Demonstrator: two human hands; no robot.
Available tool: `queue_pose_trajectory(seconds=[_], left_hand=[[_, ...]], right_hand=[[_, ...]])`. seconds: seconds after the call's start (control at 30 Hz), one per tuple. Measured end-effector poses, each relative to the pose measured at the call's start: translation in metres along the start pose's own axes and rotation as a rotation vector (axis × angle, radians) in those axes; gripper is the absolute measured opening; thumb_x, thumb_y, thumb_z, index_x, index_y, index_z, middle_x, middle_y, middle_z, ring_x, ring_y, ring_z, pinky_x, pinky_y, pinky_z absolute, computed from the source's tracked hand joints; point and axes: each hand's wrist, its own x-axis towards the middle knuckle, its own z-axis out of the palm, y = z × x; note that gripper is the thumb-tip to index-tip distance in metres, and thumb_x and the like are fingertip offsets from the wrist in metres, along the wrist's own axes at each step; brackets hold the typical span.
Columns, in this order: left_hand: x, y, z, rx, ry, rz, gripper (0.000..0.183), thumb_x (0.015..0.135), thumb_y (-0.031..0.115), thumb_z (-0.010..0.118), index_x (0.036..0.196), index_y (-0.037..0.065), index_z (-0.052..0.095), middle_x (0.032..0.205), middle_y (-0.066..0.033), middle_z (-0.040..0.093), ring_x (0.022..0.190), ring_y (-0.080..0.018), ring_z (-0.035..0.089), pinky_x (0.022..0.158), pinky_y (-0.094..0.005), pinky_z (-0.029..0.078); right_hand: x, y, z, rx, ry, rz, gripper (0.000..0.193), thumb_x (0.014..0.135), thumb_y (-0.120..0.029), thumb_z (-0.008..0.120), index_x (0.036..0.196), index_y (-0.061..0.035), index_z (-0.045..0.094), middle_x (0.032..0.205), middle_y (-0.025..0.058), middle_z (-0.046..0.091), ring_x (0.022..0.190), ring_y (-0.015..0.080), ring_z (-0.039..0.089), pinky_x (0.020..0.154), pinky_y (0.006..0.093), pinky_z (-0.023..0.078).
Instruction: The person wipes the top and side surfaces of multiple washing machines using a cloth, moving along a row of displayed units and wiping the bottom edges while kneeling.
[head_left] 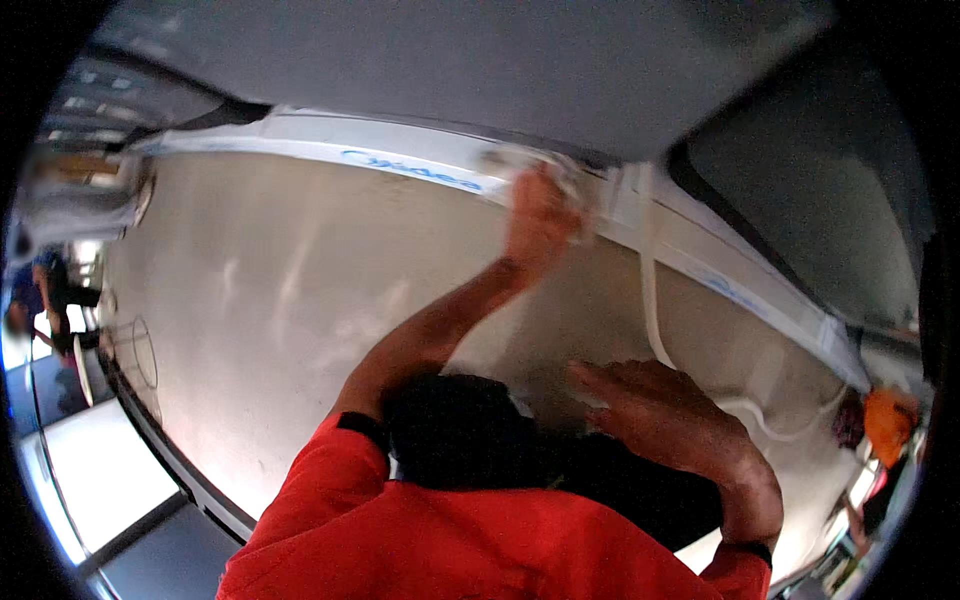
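Note:
My left hand (545, 215) reaches forward and is closed over a crumpled whitish cloth (575, 170), which is blurred by motion. The cloth lies against a white strip with blue print (400, 165) that runs along the base of a large dark grey panel (450, 60). Lower down and to the right, my right hand (660, 405) hangs above my dark-clothed legs. Its fingers are stretched out toward the left, and no object shows in them.
A pale hose (650, 270) runs from the strip down to the smooth beige floor (230, 290) and curls off to the right. Another dark panel (800, 180) stands at the right. People (65, 290) are at the far left; an orange item (888, 425) sits far right.

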Motion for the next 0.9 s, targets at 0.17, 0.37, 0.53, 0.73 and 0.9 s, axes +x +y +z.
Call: queue_pose_trajectory(seconds=[0.17,0.37,0.53,0.73,0.9], left_hand=[[0.022,0.002,-0.067,0.865,0.007,0.848,0.038,0.08,0.03,0.069,0.106,0.004,0.06,0.126,-0.0166,0.053,0.123,-0.0297,0.046,0.111,-0.0476,0.027],[0.028,-0.095,-0.234,0.842,0.137,0.541,0.035,0.087,0.026,0.061,0.117,0.008,0.059,0.131,-0.0145,0.053,0.128,-0.0323,0.043,0.113,-0.0462,0.025],[0.029,-0.113,-0.344,0.839,0.501,0.217,0.035,0.091,0.023,0.051,0.121,0.008,0.06,0.122,-0.017,0.057,0.124,-0.0371,0.044,0.109,-0.0453,0.031],[0.011,-0.085,-0.281,0.651,0.463,0.296,0.026,0.086,0.013,0.056,0.104,-0.005,0.062,0.118,-0.022,0.058,0.127,-0.0374,0.043,0.114,-0.0428,0.028],[0.011,-0.099,-0.282,0.55,0.314,0.286,0.061,0.1,0.045,0.034,0.135,-0.004,0.043,0.143,-0.0275,0.036,0.136,-0.0396,0.032,0.111,-0.0388,0.03]], right_hand=[[-0.005,-0.005,0.004,-0.077,0.086,0.1,0.052,0.089,-0.019,0.063,0.136,-0.0075,0.044,0.115,0.0141,0.064,0.104,0.0314,0.062,0.09,0.0416,0.048],[0.002,0.007,0.01,-0.041,0.111,0.045,0.052,0.089,-0.017,0.063,0.135,-0.0082,0.043,0.117,0.0138,0.063,0.107,0.031,0.061,0.091,0.0414,0.048],[0.018,0.017,0.01,-0.045,0.084,0.096,0.05,0.089,-0.017,0.063,0.134,-0.0069,0.043,0.117,0.0149,0.063,0.106,0.0314,0.062,0.091,0.0422,0.048],[0.043,0.025,0.012,-0.094,0.042,0.052,0.049,0.09,-0.016,0.062,0.133,-0.006,0.043,0.117,0.0154,0.063,0.105,0.0322,0.062,0.09,0.0425,0.049],[0.051,0.033,0.012,-0.098,0.08,0.035,0.049,0.09,-0.018,0.062,0.134,-0.0065,0.043,0.118,0.0147,0.063,0.105,0.032,0.063,0.089,0.042,0.05]])
